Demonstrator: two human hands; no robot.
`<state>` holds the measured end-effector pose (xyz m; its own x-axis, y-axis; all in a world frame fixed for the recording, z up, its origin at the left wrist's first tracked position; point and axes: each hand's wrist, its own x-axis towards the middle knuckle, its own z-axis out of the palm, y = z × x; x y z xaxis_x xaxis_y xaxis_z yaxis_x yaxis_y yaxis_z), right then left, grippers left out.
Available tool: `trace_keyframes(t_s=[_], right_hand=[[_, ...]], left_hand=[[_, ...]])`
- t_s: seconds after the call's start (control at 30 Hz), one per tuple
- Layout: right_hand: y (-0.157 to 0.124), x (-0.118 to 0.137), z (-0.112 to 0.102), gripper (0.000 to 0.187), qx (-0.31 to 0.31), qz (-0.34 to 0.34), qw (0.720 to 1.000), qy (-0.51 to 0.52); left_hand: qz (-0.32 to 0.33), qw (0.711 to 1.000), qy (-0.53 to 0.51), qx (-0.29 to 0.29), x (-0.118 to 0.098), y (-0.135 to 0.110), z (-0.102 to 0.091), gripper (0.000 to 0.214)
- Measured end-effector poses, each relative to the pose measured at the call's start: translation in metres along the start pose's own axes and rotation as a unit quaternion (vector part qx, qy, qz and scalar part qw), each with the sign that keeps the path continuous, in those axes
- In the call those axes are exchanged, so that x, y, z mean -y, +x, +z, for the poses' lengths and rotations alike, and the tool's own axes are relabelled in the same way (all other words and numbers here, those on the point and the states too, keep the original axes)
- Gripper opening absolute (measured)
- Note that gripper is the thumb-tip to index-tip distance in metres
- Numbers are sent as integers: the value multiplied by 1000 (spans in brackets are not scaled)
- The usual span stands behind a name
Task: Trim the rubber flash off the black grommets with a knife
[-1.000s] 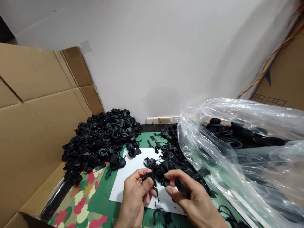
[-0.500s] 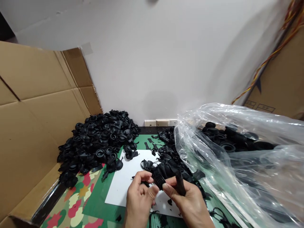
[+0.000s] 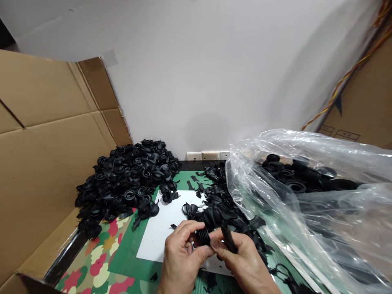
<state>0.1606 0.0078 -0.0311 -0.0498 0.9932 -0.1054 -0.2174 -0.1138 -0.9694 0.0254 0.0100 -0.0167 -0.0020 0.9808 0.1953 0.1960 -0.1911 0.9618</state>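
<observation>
A ribbed black rubber bellows [image 3: 202,237] is pinched between the thumb and fingers of my left hand [image 3: 183,255], above a white sheet [image 3: 154,239]. My right hand [image 3: 239,257] is closed around a dark stick-like tool [image 3: 228,237], which points up between thumb and forefinger; its lower end is hidden in the palm. The right thumb and fingertip meet the right side of the bellows. Just beyond the hands lie more black rubber pieces [image 3: 211,216].
A large heap of black rubber parts [image 3: 128,175] rests by the cardboard box [image 3: 55,110] at left. Black scraps [image 3: 226,204] run along the green mat [image 3: 125,259]. At right, a clear plastic bag [image 3: 263,208] holds more black parts. Wall sockets [image 3: 210,156] sit behind.
The bellows has turned more upright and sits deeper in my left fingers, which have closed around it. The dark tool in my right hand leans slightly more left.
</observation>
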Motion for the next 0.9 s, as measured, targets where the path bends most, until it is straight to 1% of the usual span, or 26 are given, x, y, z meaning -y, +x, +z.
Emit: trace_keyframes(t_s=[0.07, 0.13, 0.23, 0.3, 0.37, 0.47, 0.7, 0.8, 0.9], right_hand=[[1, -2, 0, 38, 10, -8, 1000, -12], [0, -5, 1, 41, -2, -7, 1000, -12], [-2, -10, 4, 45, -40, 19, 999, 18], [-2, -12, 6, 46, -52, 42, 997, 46], [-2, -13, 7, 47, -56, 59, 994, 72], [-1, -12, 8, 46, -47, 76, 990, 107], [1, -13, 5, 44, -6, 95, 984, 152], [2, -15, 4, 46, -3, 106, 983, 153], [3, -15, 3, 49, -4, 109, 984, 138]], left_hand=[[6, 1000, 5, 6, -1, 0, -1, 25], [-7, 1000, -9, -4, 0, 1, -1, 27], [-60, 995, -71, -38, 1, 2, 1, 25], [-102, 987, -110, -52, 2, 2, 1, 22], [-132, 981, -126, -62, 3, 2, 2, 21], [-151, 977, -132, -69, 4, 4, 1, 20], [-161, 976, -135, -49, 5, 7, -2, 20], [-143, 980, -131, -47, 5, 7, -2, 23], [-117, 983, -126, -58, 5, 6, -3, 25]])
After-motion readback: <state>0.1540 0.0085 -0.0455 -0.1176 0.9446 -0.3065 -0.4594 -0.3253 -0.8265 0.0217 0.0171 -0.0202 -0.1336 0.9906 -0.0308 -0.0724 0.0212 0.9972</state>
